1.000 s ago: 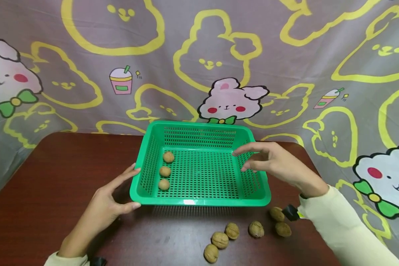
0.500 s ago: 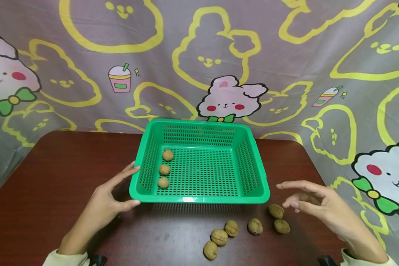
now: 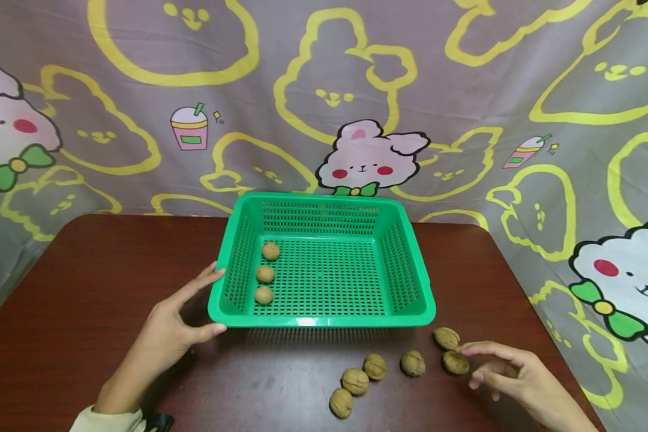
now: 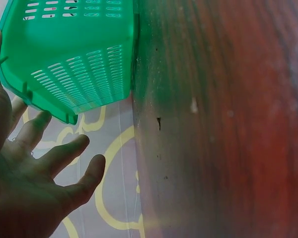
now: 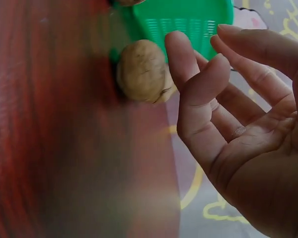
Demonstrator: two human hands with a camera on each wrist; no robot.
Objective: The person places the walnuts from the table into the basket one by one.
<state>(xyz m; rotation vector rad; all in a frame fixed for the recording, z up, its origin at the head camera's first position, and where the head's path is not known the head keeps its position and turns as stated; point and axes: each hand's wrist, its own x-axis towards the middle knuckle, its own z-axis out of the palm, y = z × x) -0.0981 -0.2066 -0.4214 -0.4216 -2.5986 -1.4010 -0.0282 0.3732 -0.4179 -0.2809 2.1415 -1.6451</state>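
Note:
A green plastic basket (image 3: 324, 321) stands on the table with three walnuts (image 3: 265, 274) in a row along its left side. My left hand (image 3: 164, 330) rests its fingertips and thumb tip on the basket's left rim; in the left wrist view its fingers (image 4: 64, 156) are spread, not wrapped round the rim. Right of the basket's front corner, my right hand (image 3: 513, 381) reaches low with loosely bent fingers, nothing between them. Its index fingertip is right at a walnut (image 3: 455, 362); another walnut (image 3: 446, 338) lies just behind that one. The right wrist view shows a walnut (image 5: 143, 72) beyond the fingertips.
On the table in front of the basket lie several more walnuts, among them a single walnut (image 3: 413, 363) and a slanting row with a middle walnut (image 3: 355, 381). The dark red wooden table (image 3: 113, 270) backs onto a grey patterned cloth (image 3: 156, 48).
My right hand has come from over the basket's right side, out and down to the right, to the walnuts there. The left hand stays at the rim. The view has shifted slightly.

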